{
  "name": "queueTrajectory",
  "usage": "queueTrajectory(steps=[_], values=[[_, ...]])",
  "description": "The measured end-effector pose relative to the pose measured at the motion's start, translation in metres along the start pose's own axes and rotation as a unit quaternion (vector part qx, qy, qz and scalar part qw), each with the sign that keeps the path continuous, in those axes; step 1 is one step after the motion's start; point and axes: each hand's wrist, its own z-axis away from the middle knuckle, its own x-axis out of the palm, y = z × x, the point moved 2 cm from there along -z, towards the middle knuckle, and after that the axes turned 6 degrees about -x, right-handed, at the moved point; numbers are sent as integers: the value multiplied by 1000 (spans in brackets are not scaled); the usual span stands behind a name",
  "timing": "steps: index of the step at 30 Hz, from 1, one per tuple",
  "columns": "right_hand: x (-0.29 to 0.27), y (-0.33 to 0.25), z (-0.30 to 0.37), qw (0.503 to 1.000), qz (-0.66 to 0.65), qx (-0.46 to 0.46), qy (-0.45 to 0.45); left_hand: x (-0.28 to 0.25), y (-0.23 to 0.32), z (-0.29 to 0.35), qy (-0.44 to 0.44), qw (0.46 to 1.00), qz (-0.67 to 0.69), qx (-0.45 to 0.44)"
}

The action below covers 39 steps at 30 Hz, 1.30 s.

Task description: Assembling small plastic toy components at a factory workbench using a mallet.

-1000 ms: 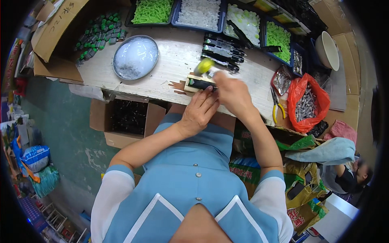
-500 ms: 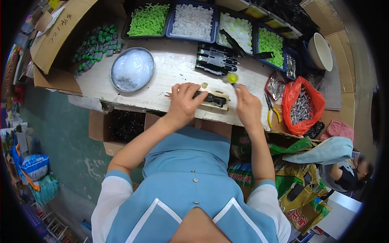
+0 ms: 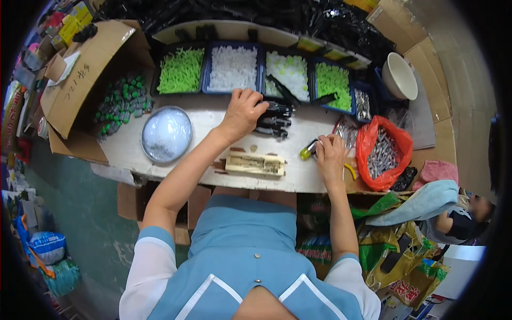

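Note:
My left hand [image 3: 242, 113] is at the row of black plastic casings [image 3: 273, 128] in the middle of the bench, its fingers curled over the end of one casing. The hand hides part of that casing. On the right, my right hand [image 3: 332, 156] is closed around a short tool [image 3: 308, 151] with a yellow-green end, held low over the bench top. Its other end is hidden by my fingers. Near the front edge, between my arms, lies a cream wooden fixture [image 3: 255, 164] with a hollow slot and nothing seated in it.
Trays of green pieces [image 3: 181, 70] and white pieces [image 3: 232, 69] line the back. A round dish [image 3: 166, 134] stands at the left, beside grey-green parts [image 3: 122, 104]. A red bag [image 3: 362, 154] of metal pieces sits at the right, near yellow-handled pliers [image 3: 350, 170].
My left hand has moved from the fixture back to the black casings, and the casing has left the fixture. My right hand has lowered the tool to the right, turning it sideways.

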Motion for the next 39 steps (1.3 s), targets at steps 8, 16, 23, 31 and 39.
queueTrajectory(steps=[8,16,23,31,39], values=[[-4,-26,-141,977,-14,-155,143,18,-5,-8,-12,999,-26,-27],[16,-61,-289,961,-13,-212,179,-64,-31,12,61,982,73,-165],[61,-104,-327,988,6,-149,-26,-149,-100,124,125,911,37,-391],[20,-69,-306,952,-288,-76,76,-201,-161,244,145,847,-87,-504],[-22,-89,-140,888,-237,-316,-234,-170,-171,189,112,874,0,-474]])
